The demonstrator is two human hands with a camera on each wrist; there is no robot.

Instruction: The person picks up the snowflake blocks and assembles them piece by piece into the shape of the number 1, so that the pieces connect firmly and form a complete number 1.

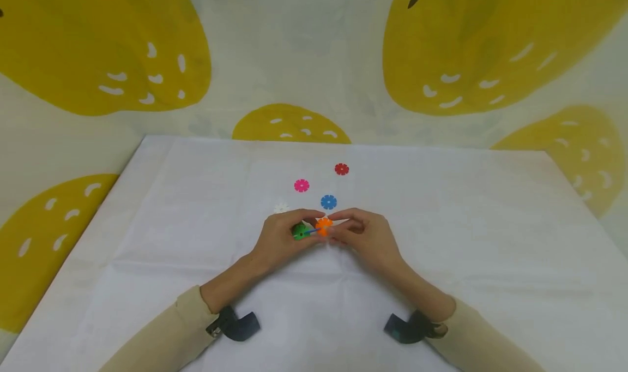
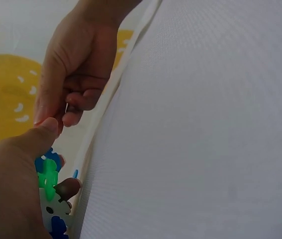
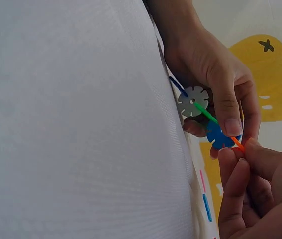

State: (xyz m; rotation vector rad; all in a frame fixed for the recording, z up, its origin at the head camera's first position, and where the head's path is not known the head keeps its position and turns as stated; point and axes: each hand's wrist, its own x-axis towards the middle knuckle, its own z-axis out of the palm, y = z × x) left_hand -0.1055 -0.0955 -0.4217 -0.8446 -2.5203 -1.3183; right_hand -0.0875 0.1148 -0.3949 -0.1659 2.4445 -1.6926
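- At the centre of the head view, the left hand grips a chain of flat, notched plastic discs, fingers and thumb curled round it.
- Just beside it, the right hand pinches a round, bright-orange plastic disc by its edge; whether this one is slotted into the chain I cannot tell.
- Right of centre in the right wrist view, the chain shows four discs set at angles: one dark blue and edge-on, one pale grey with a small centre hole, one glossy green and edge-on, one mid-blue and partly covered.
- Above the hands in the head view lie four loose notched discs: one red, one pink, one blue, one white.
- Under everything spreads a creased white cloth; behind it, pale fabric carries big yellow fruit shapes.
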